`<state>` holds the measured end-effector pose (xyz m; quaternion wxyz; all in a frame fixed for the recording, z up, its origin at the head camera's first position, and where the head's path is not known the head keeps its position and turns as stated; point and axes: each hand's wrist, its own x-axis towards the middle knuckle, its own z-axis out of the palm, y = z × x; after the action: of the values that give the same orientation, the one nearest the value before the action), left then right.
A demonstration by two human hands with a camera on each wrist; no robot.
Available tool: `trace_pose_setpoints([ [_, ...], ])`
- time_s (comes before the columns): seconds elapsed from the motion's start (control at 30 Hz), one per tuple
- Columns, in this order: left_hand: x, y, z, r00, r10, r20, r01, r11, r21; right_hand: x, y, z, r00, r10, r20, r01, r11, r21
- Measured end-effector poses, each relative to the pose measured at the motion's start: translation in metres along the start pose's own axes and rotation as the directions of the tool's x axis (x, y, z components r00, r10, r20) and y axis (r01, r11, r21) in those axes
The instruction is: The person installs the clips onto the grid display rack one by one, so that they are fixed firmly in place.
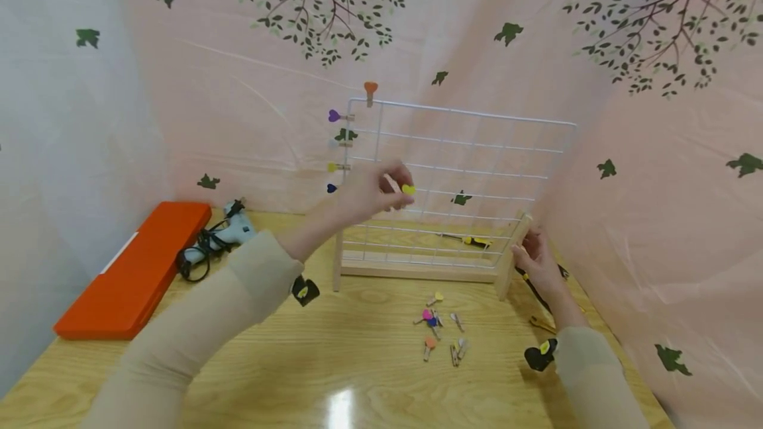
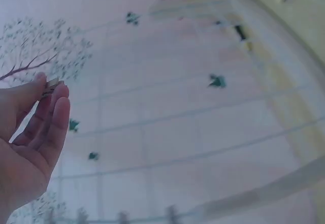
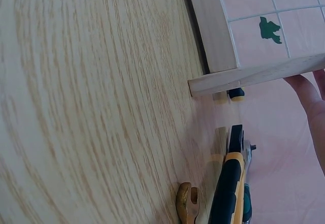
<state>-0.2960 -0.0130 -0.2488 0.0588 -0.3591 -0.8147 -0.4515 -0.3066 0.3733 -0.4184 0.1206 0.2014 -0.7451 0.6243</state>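
Note:
My left hand (image 1: 378, 187) is raised in front of the white wire grid (image 1: 471, 167) and pinches a small clothespin with a yellow heart (image 1: 408, 189). In the left wrist view, the clothespin's wooden end (image 2: 52, 84) sits between thumb and fingertips. My right hand (image 1: 538, 262) grips the wooden side post (image 1: 511, 257) at the grid's right end; in the right wrist view the fingers (image 3: 303, 89) lie against that post. Clipped along the grid's left side are several clothespins, among them a purple heart (image 1: 334, 115). An orange heart clothespin (image 1: 370, 91) stands on its top wire.
Several loose clothespins (image 1: 430, 346) lie on the wooden table (image 1: 357, 363) before the rack. A red-orange case (image 1: 140, 270) and a glue gun with its cord (image 1: 223, 237) are on the left. Behind the grid lies a yellow screwdriver (image 1: 477, 241); black-and-yellow tools (image 3: 228, 183) lie right of the post.

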Motion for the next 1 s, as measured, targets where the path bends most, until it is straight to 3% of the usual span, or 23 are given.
trace_pose_setpoints([
  [0.07, 0.011, 0.012, -0.021, 0.997, -0.001, -0.077, 0.001, 1.000, 0.004, 0.000, 0.002, -0.001, 1.000, -0.001, 0.004, 0.001, 1.000, -0.006],
  [0.13, 0.022, 0.021, -0.040, 0.984, 0.045, -0.173, -0.038, 0.998, 0.045, 0.001, 0.002, 0.000, 1.000, 0.003, 0.000, -0.003, 1.000, -0.016],
  [0.27, 0.045, 0.036, -0.074, 0.934, 0.135, -0.331, -0.073, 0.978, 0.195, 0.001, -0.001, 0.002, 1.000, 0.000, -0.011, 0.000, 1.000, -0.004],
  [0.33, 0.055, 0.041, -0.086, 0.918, 0.130, -0.374, -0.044, 0.972, 0.230, 0.001, -0.004, 0.003, 1.000, -0.016, -0.009, 0.016, 1.000, 0.023],
  [0.43, 0.068, 0.044, -0.093, 0.918, 0.052, -0.394, 0.025, 0.982, 0.188, 0.000, -0.008, 0.006, 0.999, -0.034, -0.005, 0.035, 0.998, 0.056],
  [0.6, 0.082, 0.040, -0.092, 0.921, -0.041, -0.388, 0.089, 0.990, 0.107, 0.000, -0.011, 0.008, 1.000, -0.020, -0.002, 0.020, 0.998, 0.066],
  [0.8, 0.090, 0.031, -0.089, 0.929, -0.064, -0.364, 0.130, 0.979, 0.160, 0.001, -0.010, 0.008, 1.000, 0.009, -0.007, -0.008, 1.000, 0.023],
  [1.0, 0.091, 0.034, -0.086, 0.942, -0.059, -0.330, 0.141, 0.963, 0.231, -0.001, -0.016, 0.008, 1.000, 0.011, -0.009, -0.011, 1.000, 0.011],
])
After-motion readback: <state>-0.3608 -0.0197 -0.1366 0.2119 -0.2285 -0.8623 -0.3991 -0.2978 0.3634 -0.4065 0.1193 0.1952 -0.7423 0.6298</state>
